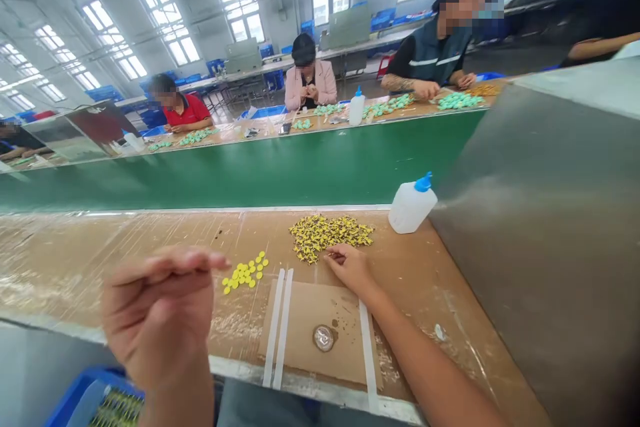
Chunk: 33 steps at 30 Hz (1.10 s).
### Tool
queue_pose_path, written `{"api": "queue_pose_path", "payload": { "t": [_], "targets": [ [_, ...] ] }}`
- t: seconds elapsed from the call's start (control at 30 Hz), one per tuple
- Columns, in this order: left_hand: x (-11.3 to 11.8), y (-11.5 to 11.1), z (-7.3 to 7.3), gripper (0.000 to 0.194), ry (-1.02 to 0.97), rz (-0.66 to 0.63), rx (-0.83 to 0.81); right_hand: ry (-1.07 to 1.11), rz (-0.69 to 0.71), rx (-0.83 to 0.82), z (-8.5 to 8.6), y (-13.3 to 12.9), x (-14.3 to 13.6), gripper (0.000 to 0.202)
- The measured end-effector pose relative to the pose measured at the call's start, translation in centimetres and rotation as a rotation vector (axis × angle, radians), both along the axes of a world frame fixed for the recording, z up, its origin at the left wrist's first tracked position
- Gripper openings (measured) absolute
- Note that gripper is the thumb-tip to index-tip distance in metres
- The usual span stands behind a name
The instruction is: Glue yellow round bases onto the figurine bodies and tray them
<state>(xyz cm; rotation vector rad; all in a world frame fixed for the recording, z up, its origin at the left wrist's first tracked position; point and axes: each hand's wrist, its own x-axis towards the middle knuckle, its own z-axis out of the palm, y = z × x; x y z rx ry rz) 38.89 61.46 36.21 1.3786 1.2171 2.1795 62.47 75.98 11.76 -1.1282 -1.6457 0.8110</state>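
Observation:
A pile of small yellow and dark pieces [327, 235] lies near the back of the brown work surface. My right hand [347, 267] is at the pile's front edge with its fingertips pinched together; what they hold, if anything, is too small to name. Raised close to the camera on the left is my left hand [163, 313], its fingers bent over toward the thumb and their inner side hidden. Several yellow discs [243, 273] lie between the hands. A round clear object [323, 338] rests on a taped cardboard sheet [310, 307].
A white bottle with a blue cap [413, 207] stands behind the pile, beside a grey metal panel [545, 213] on the right. A green belt [300, 173] runs behind the surface. Several people sit across it. A blue bin [75, 397] is at the lower left.

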Motion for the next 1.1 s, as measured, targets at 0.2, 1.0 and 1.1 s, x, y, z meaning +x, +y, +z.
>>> {"api": "queue_pose_path", "payload": {
  "t": [0.2,1.0,1.1],
  "targets": [
    [-8.7,-0.1,-12.6,0.038,0.403,0.362,-0.751,0.001,-0.068,-0.007,0.2,0.3,0.0,0.021],
    [-13.4,1.1,-20.9,0.051,0.667,0.396,-0.941,-0.226,-0.314,0.216,0.7,-9.4,6.0,0.030],
    [-14.3,1.7,-21.2,0.051,0.647,0.359,-0.952,-0.242,-0.298,0.206,0.8,-9.4,5.9,0.026]
  ]
}}
